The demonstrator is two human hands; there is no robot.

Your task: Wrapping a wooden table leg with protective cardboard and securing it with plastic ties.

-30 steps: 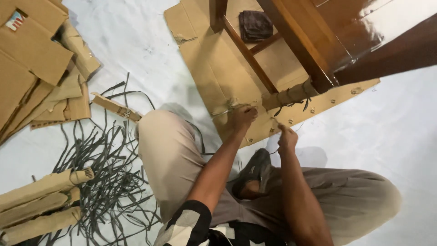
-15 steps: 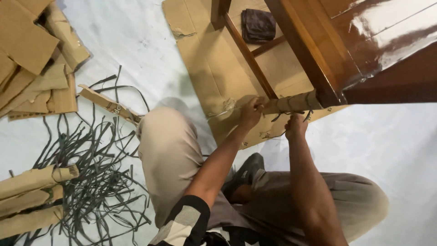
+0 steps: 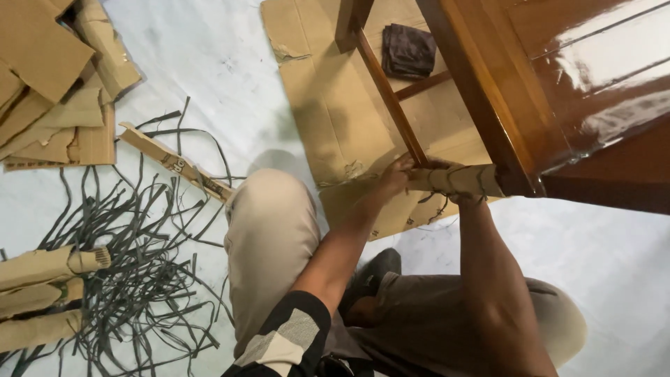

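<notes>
1. On the pale floor (image 3: 209, 49), under a glossy brown wooden piece of furniture (image 3: 572, 77), a person sits with knees bent, both arms reaching forward to one of its legs.
2. That leg's lower end is wrapped in a brown cardboard sleeve (image 3: 457, 179), which lies nearly level in this view, just above the edge of a flat cardboard sheet (image 3: 328, 105) spread on the floor.
3. The left hand (image 3: 394, 176) is at the sleeve's left end, its fingers curled and pressed against the cardboard where a thin wooden rail (image 3: 387, 94) meets the leg.
4. The right hand (image 3: 460, 199) sits beneath the sleeve and is mostly hidden by it; whether its fingers are closed round the wrap or only touching it cannot be told.
5. A dark strap (image 3: 441, 207) dangles in a loose loop just below the sleeve, near the right hand.
6. A dark folded cloth (image 3: 408, 50) lies on the cardboard sheet further back, between the furniture's rails.
7. To the left, well apart from the hands, a tangle of dark cut straps (image 3: 132, 258) spreads over the floor.
8. Rolled cardboard tubes (image 3: 45, 290) lie at the tangle's left edge.
9. A narrow cardboard strip (image 3: 174, 164) lies slantwise near the person's left knee.
10. A heap of flattened cardboard pieces (image 3: 52, 77) fills the upper left corner.
</notes>
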